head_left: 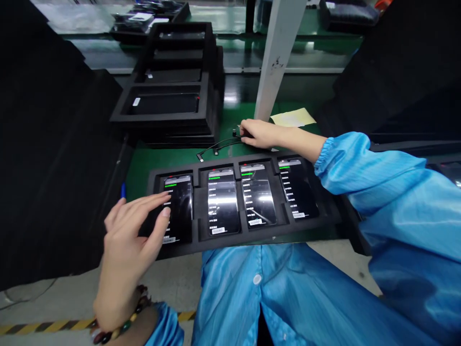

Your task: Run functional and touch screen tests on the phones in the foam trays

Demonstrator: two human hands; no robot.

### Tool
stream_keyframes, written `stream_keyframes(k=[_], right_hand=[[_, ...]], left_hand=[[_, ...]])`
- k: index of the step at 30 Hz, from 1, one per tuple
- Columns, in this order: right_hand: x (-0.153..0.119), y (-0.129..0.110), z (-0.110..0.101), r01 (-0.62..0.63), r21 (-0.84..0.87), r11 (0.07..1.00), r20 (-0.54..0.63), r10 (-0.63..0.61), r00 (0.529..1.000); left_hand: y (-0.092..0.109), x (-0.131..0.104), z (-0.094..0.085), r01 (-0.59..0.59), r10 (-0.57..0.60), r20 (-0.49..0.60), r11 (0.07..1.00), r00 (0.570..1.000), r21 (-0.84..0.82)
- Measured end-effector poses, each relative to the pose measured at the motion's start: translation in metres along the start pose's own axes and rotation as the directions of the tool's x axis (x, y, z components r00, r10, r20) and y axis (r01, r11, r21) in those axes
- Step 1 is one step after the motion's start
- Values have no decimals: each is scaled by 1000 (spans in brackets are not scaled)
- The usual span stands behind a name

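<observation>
A black foam tray (196, 211) lies in front of me with several smartphones in a row, their lit screens showing a text list and a green bar. My left hand (135, 235) hovers at or touches the leftmost phone (182, 206), fingers stretched and thumb apart, covering part of its screen; contact is unclear. Beyond the tray, my right hand (259, 133) has its fingers closed at a bundle of short black cables (225, 142) on the green bench. The part between its fingertips is mostly hidden. Other phones in the tray are a middle-left one (223, 202), a middle-right one (258, 197) and the rightmost one (298, 190).
Stacked black foam trays (165, 117) with dark phones stand at the back left. A white post (275, 62) rises behind my right hand, beside a yellow paper (293, 117). Black curtains or panels flank both sides. A blue pen-like object (123, 191) lies at left.
</observation>
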State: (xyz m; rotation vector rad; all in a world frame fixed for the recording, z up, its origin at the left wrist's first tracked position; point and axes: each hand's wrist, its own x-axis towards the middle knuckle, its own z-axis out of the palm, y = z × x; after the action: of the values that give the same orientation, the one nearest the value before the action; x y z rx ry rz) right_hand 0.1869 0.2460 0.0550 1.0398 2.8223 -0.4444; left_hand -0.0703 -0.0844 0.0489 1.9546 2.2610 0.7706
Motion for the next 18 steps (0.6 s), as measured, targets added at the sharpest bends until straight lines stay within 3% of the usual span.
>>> stream_keyframes(k=[3,6,8,10,13,18], right_hand=[[-56,-2,-12,24,1,1000,-190,-24,982],[-148,-3,-9,-46,110,993,-349,82,934],[-208,-1,8,-190,184,964,-320,241,916],[-251,2,32,-351,143,925,-292,378,879],[-274,-4,67,-391,74,917,-395,387,833],[-261,-42,94,-465,120,877,-445,466,765]], left_hand=[[0,-3,-9,144,-145,-35,989,989,-27],[-10,-7,-17,367,-368,25,917,930,-157],[-16,-8,-20,447,-417,160,843,895,-300],[-17,-6,-22,451,-379,258,827,889,-337],[-13,2,-20,420,-376,288,901,881,-110],[-2,8,-4,261,-313,232,938,921,230]])
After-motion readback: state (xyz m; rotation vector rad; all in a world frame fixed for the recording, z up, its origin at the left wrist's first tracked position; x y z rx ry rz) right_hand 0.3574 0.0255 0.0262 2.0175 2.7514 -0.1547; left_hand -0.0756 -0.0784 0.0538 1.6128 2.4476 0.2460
